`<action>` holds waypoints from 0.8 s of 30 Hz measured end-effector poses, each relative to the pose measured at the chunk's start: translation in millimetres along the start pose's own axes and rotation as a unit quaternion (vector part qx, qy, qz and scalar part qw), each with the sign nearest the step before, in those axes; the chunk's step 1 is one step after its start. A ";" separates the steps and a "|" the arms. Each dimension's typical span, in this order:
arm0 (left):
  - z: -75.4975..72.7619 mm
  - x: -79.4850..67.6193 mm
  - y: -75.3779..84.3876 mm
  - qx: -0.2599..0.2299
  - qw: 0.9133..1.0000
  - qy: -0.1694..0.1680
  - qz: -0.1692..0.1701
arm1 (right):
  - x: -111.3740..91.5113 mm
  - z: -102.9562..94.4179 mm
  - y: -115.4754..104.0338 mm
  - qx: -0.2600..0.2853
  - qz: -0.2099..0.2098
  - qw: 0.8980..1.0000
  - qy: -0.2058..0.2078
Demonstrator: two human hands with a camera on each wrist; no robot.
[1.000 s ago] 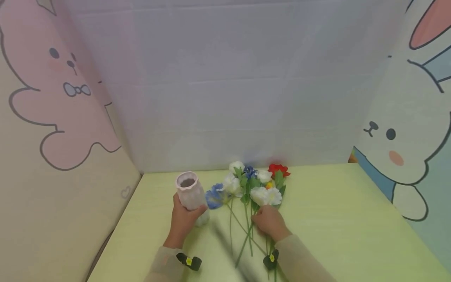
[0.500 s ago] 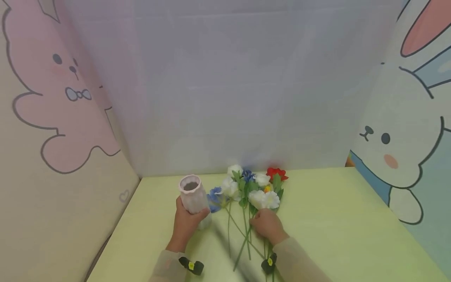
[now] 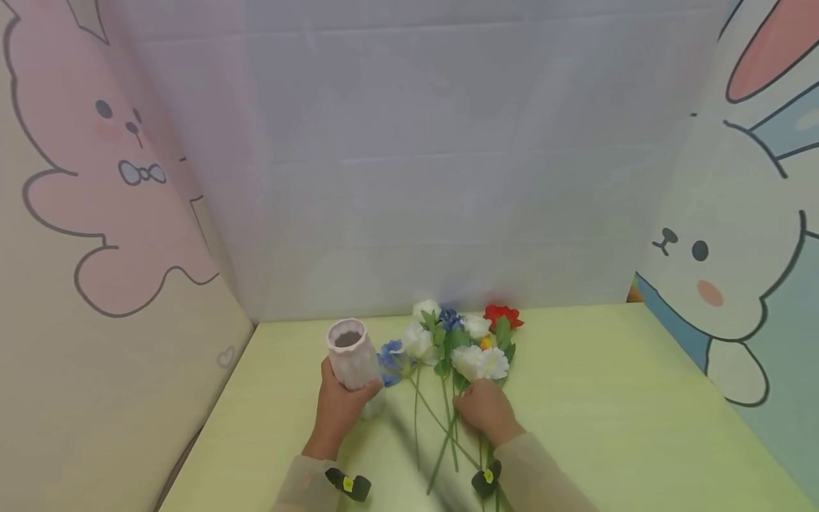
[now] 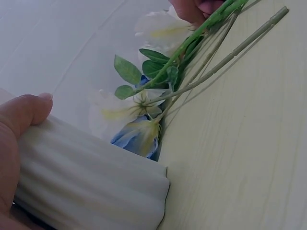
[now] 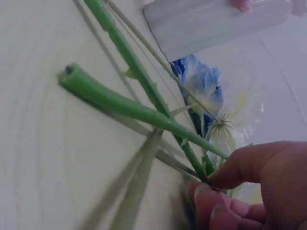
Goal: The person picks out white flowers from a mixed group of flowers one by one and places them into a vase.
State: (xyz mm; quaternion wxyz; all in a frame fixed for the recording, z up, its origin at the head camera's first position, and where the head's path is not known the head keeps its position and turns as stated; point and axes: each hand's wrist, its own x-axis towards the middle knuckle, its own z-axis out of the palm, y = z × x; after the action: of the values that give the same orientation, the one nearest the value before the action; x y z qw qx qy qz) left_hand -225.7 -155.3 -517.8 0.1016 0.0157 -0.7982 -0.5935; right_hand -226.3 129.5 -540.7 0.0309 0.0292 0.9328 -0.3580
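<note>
We saw a pale pinkish-white vase (image 3: 354, 359), fluted and scallop-rimmed, roughly upright with its dark mouth facing up; a left hand (image 3: 339, 405) was wrapped around it. Just to its right, a light blue flower (image 3: 392, 361) lay among several white flowers (image 3: 419, 343), a dark blue flower (image 3: 451, 318), a red flower (image 3: 502, 316) and a small yellow-orange bloom (image 3: 487, 343). We saw their stems crossing towards us, a right hand (image 3: 486, 409) pinching green stem (image 5: 117, 40) below two white heads.
</note>
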 end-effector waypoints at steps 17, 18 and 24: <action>-1.2 0.0 0.5 0.006 1.000 0.000 -0.001 | -3.1 -11.1 -0.5 0.160 0.040 0.986 -0.036; -1.1 0.3 0.2 0.006 1.000 0.000 -0.001 | -3.3 -11.4 -0.4 0.173 0.043 0.983 -0.036; -0.4 2.3 -0.8 0.000 1.000 -0.003 -0.001 | -5.3 -11.2 -0.8 0.273 0.076 0.958 -0.038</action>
State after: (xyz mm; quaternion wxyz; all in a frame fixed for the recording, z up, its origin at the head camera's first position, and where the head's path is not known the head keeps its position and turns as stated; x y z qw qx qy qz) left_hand -227.9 -156.2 -518.2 0.0992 0.0146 -0.7982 -0.5940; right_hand -221.5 136.1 -531.4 0.0839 0.0939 0.7930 -0.5961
